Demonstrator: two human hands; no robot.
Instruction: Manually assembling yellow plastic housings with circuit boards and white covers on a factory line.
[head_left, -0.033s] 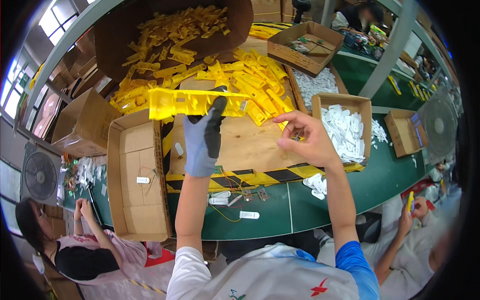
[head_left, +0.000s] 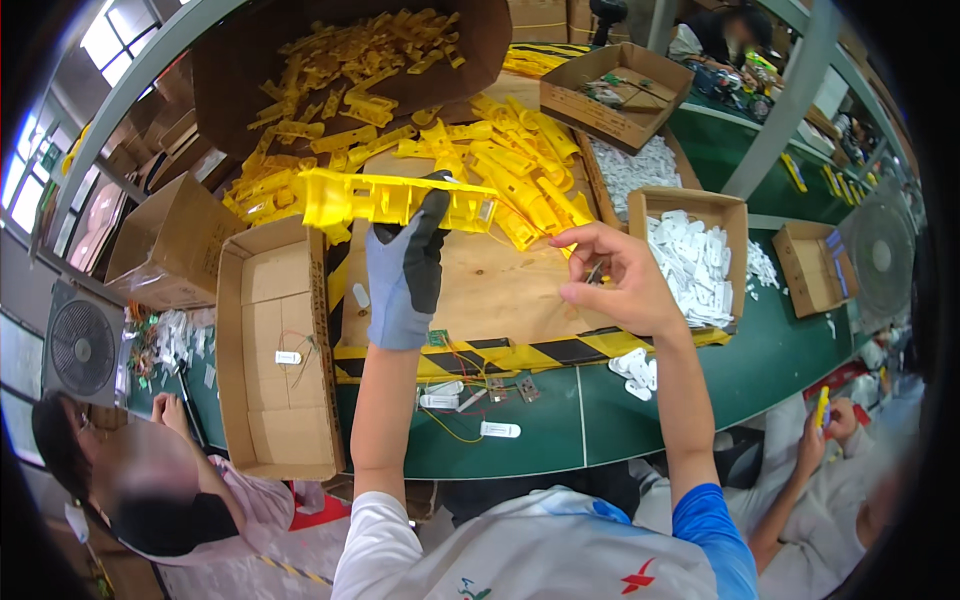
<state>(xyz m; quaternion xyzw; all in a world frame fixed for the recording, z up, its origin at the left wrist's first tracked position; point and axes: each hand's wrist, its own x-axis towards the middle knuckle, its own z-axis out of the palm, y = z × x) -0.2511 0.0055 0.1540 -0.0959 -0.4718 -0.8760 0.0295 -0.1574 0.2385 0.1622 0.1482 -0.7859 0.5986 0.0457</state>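
Note:
My left hand, in a grey-blue and black glove, is closed around a long yellow plastic shell. The shell is level above the bench, its ribbed inner side partly showing. To its right is my bare right hand, fingers curled and thumb apart from the index fingertip. Inside its curled fingers sits a small dark and yellowish piece that I cannot make out. A thin wire seems to run from the shell's right end toward the index fingertip. Beneath both hands lies a wooden board edged with yellow-black tape.
Yellow shells heap up behind the hands, beside a large carton. An open cardboard box is at left; a box of white plastic parts is at right. Small circuit boards and wires lie in front. People sit on both sides.
The view has shifted very slightly. My right thumb and fingers have moved a little; the shell stays in my left hand. The person at left has moved their head and hands.

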